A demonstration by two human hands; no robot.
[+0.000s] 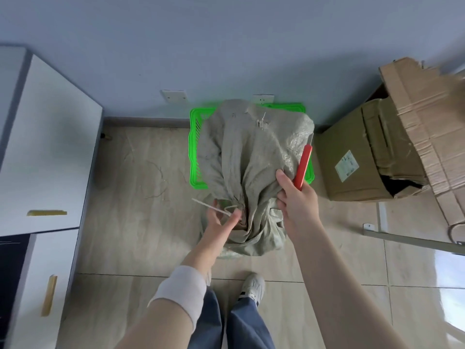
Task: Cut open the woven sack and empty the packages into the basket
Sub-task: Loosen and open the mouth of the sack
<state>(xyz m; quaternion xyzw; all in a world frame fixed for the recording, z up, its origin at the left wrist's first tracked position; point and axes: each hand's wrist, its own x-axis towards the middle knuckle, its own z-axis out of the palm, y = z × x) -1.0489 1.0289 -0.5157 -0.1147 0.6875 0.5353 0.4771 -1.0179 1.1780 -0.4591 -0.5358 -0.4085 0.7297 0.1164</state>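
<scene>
Left hand point(221, 219) is pinching the tie string point(208, 206) at the cinched neck of the woven sack point(246, 152). Just beside it, right hand point(294, 200) is clutching the red cutter point(303, 165). Beyond both grips, the sack is slumping over the green basket point(197, 147).

Sack point(251, 157) covering basket point(195, 147) opening

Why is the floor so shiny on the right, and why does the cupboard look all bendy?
Head view: light glares off the glossy floor tile at the right edge; the wide-angle lens tilts and bends the cupboard on the left; the cardboard box blurs toward the top corner, while the sack in the middle looks sharp.
</scene>
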